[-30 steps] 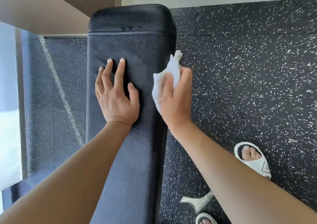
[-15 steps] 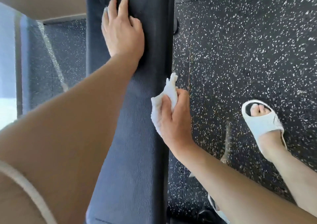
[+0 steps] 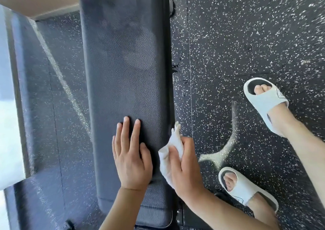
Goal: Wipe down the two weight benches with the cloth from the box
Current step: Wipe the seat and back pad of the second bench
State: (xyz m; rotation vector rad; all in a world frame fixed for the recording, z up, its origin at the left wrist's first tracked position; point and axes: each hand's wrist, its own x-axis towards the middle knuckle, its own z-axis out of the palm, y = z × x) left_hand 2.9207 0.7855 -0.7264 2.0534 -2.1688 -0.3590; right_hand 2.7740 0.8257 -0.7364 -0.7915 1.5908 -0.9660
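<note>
At the far left, a bright pane [image 3: 7,124] is seen, with speckled rubber floor [image 3: 237,45] spread beside it. Next, the black weight bench [image 3: 123,71] is laid lengthwise up the middle, its grained pad marked by faint smears near the far end. The left hand [image 3: 131,161] is pressed flat on the near part of the pad, fingers straight and slightly spread, nothing held. Just beside it, at the bench's right edge, the white cloth [image 3: 169,150] is gripped by the right hand [image 3: 184,170], fingers curled over it, and is held against the side of the pad. The hands are kept close but not touching. Further right, two feet in white slides [image 3: 265,99] are planted on the floor.
</note>
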